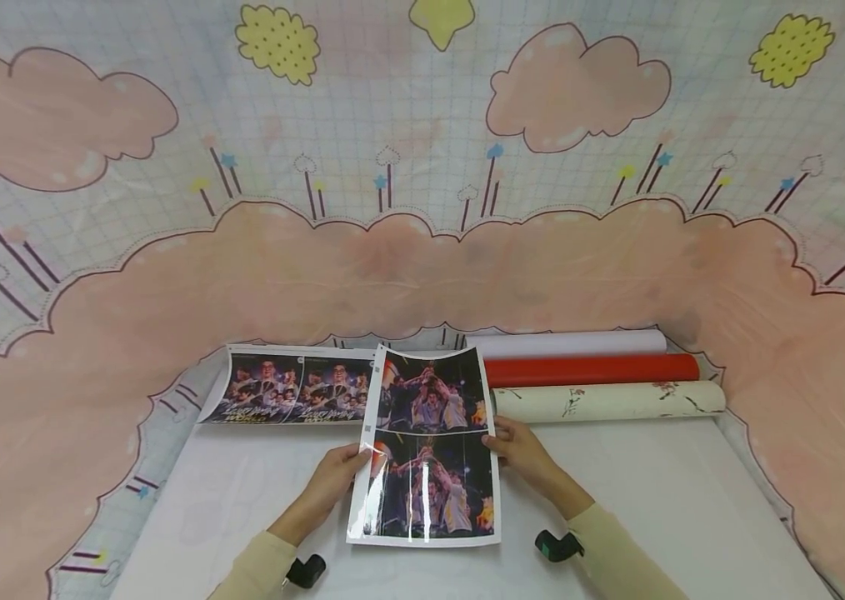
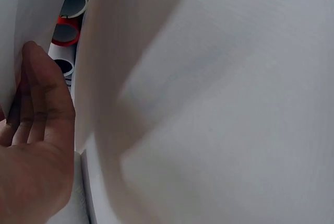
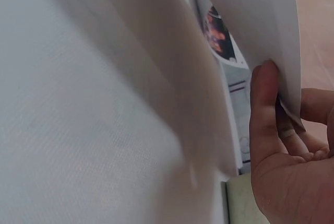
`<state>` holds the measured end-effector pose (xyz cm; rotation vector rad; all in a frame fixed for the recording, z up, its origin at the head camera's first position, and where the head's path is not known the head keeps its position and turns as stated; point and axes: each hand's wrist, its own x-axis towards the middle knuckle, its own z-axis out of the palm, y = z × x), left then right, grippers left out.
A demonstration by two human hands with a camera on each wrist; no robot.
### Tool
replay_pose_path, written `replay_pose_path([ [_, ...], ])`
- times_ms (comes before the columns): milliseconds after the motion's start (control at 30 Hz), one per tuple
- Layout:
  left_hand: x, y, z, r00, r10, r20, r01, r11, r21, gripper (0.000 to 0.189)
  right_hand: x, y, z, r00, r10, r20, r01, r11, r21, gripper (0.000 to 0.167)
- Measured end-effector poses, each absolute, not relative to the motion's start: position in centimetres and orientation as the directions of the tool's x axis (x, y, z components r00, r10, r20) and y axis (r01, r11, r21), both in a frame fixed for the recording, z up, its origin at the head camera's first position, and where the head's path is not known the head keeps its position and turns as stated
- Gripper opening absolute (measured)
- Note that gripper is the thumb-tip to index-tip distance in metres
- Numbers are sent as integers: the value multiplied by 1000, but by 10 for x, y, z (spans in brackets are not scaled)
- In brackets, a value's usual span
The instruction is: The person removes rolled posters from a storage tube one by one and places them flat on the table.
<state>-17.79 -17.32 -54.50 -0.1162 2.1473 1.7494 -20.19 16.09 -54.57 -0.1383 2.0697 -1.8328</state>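
Observation:
A glossy photo sheet (image 1: pixel 433 487) printed with the same picture twice, one above the other, is held up over the white table. My left hand (image 1: pixel 328 482) pinches its left edge and my right hand (image 1: pixel 530 458) pinches the right edge. In the left wrist view the fingers (image 2: pixel 47 78) lie against the sheet's plain white back (image 2: pixel 31 4). The right wrist view likewise has the sheet's back (image 3: pixel 261 20) between thumb and fingers of the right hand (image 3: pixel 292 177). Behind and left of it, another photo sheet (image 1: pixel 265 387) with two group pictures lies at the table's far edge, partly covered.
Three rolls lie along the far right: a white roll (image 1: pixel 572 342), a red roll (image 1: pixel 595 368) and a cream floral roll (image 1: pixel 610 402). A white surface (image 1: pixel 632 508) covers the table. A patterned cloth (image 1: pixel 407 283) rises behind and around it. Black wrist devices (image 1: pixel 557 546) sit by both sleeves.

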Motion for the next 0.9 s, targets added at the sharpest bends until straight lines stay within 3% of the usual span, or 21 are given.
replay_pose_path([
  [300, -177, -171, -549, -935, 108, -337, -297, 281, 913, 44, -208, 159, -558, -924, -331, -190, 147, 152, -977, 44],
  [600, -182, -165, -555, -931, 107, -350, -307, 288, 907, 43, -214, 150, -562, -962, -163, -217, 172, 252, -952, 37],
  [900, -187, -165, -559, -936, 60, -346, -313, 305, 900, 40, -219, 147, -569, -961, -111, -253, 211, 293, -933, 24],
])
